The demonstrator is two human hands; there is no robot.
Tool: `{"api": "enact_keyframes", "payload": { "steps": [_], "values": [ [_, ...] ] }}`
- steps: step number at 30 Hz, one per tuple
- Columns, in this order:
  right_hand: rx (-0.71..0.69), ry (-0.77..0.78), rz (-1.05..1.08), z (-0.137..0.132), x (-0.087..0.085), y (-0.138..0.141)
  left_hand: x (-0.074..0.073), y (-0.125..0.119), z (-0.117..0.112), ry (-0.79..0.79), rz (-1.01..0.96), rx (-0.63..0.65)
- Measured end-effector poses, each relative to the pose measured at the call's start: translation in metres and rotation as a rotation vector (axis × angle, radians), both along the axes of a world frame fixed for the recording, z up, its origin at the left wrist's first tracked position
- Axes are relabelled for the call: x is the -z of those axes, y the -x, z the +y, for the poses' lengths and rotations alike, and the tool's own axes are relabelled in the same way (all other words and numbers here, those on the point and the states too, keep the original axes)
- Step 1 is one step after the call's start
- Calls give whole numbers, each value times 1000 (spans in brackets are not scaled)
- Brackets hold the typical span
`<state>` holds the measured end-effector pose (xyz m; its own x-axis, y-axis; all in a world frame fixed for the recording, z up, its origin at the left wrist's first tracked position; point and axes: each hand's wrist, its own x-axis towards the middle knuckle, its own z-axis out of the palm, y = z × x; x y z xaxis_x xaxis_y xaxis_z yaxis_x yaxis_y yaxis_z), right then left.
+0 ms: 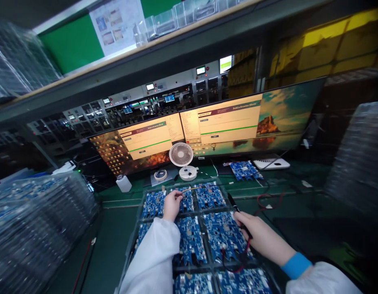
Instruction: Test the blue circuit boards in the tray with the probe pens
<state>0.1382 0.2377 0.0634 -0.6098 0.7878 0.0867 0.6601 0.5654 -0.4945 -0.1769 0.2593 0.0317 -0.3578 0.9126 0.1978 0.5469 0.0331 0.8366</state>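
A clear tray point(203, 236) full of blue circuit boards point(221, 232) lies in front of me. My left hand point(172, 204) is over the far row of boards, its thumb and finger pinched on a thin yellow-orange strand point(190, 189) that runs off to the right. At the tray's right side, my right hand point(253, 232) is closed around a black pen-like tool point(232, 201), whose end points up and away from me. Red and black wires point(246, 253) hang below that hand, over the boards; where they lead is hidden.
Two monitors point(228, 122) stand behind a small white fan point(181, 155), a roll of tape point(160, 175) and a white bottle point(123, 183). Another blue board point(245, 170) lies at the back right. Stacked trays point(48, 228) rise at left, more point(357, 155) at right. A shelf point(164, 45) crosses overhead.
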Motion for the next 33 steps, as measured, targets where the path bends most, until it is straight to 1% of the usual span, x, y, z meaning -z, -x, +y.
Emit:
{"api": "enact_keyframes", "payload": {
  "steps": [3, 6, 11, 15, 19, 23, 26, 30, 32, 33],
  "values": [
    [3, -4, -11, -1, -2, -1, -2, 1, 1, 1, -28, 5],
    [-12, 4, -1, -2, -2, -1, -4, 2, 1, 0, -37, 36],
    [-40, 13, 45, 0, 0, -3, -3, 4, 2, -1, -13, 88],
    [-45, 3, 106, 1, -1, -2, -1, 7, 4, -5, 33, 111],
    [-20, -11, 210, -5, -7, 1, -1, 9, 3, -1, 62, 136],
    [53, -69, 282, -14, -18, 4, -3, 8, 2, 9, 115, 146],
    [78, -112, 312, -18, -26, 5, -3, 6, 1, 13, 177, 141],
    [111, -203, 377, -20, -32, 6, -4, 6, 0, 40, 249, 127],
    [155, -268, 389, -19, -31, 6, -11, 1, -3, 56, 272, 123],
    [180, -299, 389, -19, -30, 6, -17, -5, -6, 53, 285, 122]
  ]
}}
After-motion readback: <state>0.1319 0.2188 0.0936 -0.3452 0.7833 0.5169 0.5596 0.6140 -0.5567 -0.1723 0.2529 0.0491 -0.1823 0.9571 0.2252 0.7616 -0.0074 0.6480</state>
